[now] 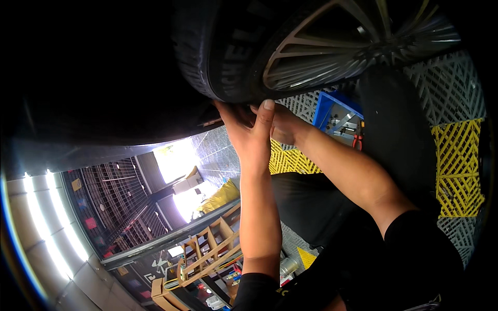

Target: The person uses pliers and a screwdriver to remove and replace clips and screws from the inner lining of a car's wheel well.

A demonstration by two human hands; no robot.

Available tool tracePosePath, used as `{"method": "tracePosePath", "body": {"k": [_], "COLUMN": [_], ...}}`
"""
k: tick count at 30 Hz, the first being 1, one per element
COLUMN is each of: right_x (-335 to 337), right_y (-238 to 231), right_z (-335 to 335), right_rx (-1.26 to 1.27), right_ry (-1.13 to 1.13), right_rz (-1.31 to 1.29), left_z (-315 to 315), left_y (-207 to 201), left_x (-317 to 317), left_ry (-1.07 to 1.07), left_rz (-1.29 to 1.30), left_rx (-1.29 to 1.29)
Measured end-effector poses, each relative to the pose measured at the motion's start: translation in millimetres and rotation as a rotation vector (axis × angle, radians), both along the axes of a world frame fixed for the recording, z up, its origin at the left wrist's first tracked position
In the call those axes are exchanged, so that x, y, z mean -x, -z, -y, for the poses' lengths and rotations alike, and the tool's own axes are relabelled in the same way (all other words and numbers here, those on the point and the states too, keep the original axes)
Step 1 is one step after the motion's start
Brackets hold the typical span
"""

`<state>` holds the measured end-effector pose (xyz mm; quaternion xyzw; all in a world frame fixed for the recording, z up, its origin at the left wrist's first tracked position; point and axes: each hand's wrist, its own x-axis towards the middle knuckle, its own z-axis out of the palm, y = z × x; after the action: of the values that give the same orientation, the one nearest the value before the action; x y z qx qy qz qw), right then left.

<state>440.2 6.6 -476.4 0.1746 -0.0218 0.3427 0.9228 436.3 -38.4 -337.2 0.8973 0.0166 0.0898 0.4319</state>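
Just below a black tyre [228,67] with a silver multi-spoke wheel rim [306,41], my two hands are close together. My left hand [248,132] has its thumb stretched up, apart from the fingers, which reach into the shadow under the tyre's edge. Partly behind that thumb is my right hand [285,125], its fingers curled in; anything in them is hidden. A dark vehicle body panel [129,137] hangs left of my hands, its underside mostly lost in shadow.
A blue bin [322,111] with small metal parts and red-handled pliers [357,141] stands on grey and yellow floor grating [459,168], beside my dark-clothed leg [397,119]. Wooden shelving [212,241] and a cardboard box [168,296] are at lower left. Bright ceiling lights [44,217] show far left.
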Motion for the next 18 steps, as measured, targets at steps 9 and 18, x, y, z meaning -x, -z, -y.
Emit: {"method": "tracePosePath", "body": {"k": [9, 18], "right_x": [-4.7, -10.4], "right_y": [-0.6, -16.7], "right_z": [-22.2, -14.1], "right_rx": [-0.005, -0.025], "right_ry": [0.034, 0.019], "right_rz": [0.041, -0.012], "left_z": [-5.2, -8.9], "left_y": [7.0, 6.4], "left_x": [-0.9, 1.7], "left_ry": [-0.004, -0.007], "left_rz": [-0.011, -0.012], "left_rx": [-0.004, -0.051]}}
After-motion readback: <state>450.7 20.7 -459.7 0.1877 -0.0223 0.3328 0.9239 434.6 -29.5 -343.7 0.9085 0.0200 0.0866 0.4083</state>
